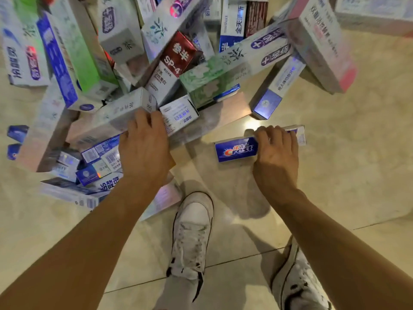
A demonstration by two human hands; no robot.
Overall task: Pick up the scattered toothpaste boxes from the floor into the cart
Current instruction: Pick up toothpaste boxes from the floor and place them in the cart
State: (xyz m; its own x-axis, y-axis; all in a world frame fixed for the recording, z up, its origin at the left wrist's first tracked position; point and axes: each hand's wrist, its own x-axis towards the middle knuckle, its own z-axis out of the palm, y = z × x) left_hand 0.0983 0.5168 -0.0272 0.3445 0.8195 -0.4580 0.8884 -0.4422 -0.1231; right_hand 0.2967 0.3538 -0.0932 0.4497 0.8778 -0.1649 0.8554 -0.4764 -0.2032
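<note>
**Presently: Right Hand Gripping Crest Box Beside the Pile**

Nearest the camera, two white shoes are standing on the tiled floor (357,175), the left shoe (193,231) set ahead of the right shoe (297,278). Both bare forearms are reaching forward and down past them.

The right hand (276,153) is gripping a blue Crest box (234,149) from above. Its fingers are curling over the far edge and the thumb is lying along the top beside the logo. The Crest box is lying crosswise, apart from the pile (73,63) and just beyond the left shoe. Whether it is resting on the floor or hanging just clear of it cannot be told.

The left hand (144,151) is lying palm down on the near edge of the pile. Its fingers are bent and close together, with the tips touching the end of a pale box (125,110), just beside a white box (178,115). Whether this hand is holding anything cannot be told.

Beyond the hands, the pile is spreading over the floor from the left edge to the top of the view, with boxes crossing and leaning on one another. A red box (177,53) marked SP-4 is sitting tilted near the middle. A long green box (214,79) is lying to its right, its near end above the white box. A blue-ended box (277,88) is leaning under the green box's far end. Farthest right, a pink box (321,48) is lying tilted.
</note>
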